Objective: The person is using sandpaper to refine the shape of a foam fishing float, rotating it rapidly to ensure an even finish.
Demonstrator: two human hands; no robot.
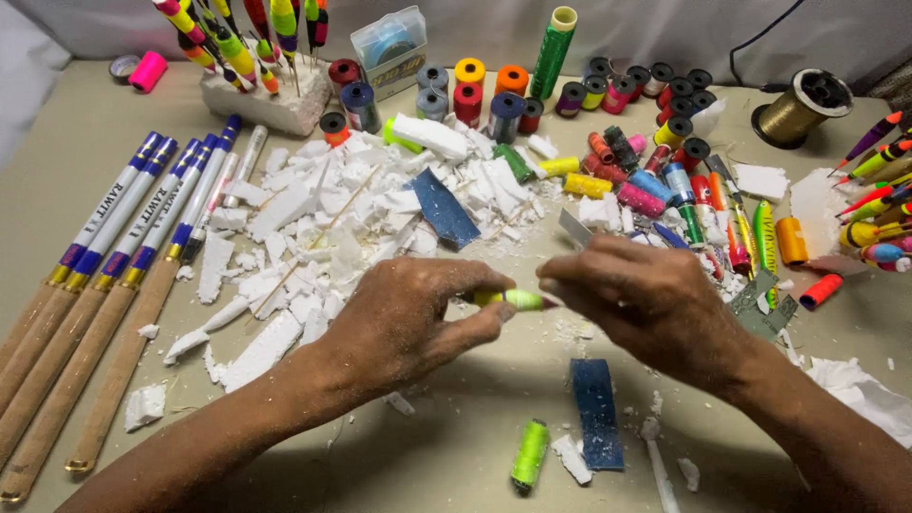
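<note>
**Both hands meet on a small yellow-green float body**

Left hand (408,318): forearm enters from lower left, knuckles up, fingers curled, tips pinching the yellow-green float body (513,299) at its left end. Right hand (646,299): forearm enters from lower right, back of hand up, fingers bunched, closed on the piece's right end; a thin grey blade (574,228) sticks up behind the knuckles, grip on it not clear. The piece is held level just above the table (456,456), between the two hands.

Below the hands: blue sandpaper strip (597,413), lime thread spool (529,454). Beyond them: heap of white foam scraps (323,228). Far left: rod handles with cork grips (85,313). Back and right: many coloured thread spools (494,95), painted floats (874,190).
</note>
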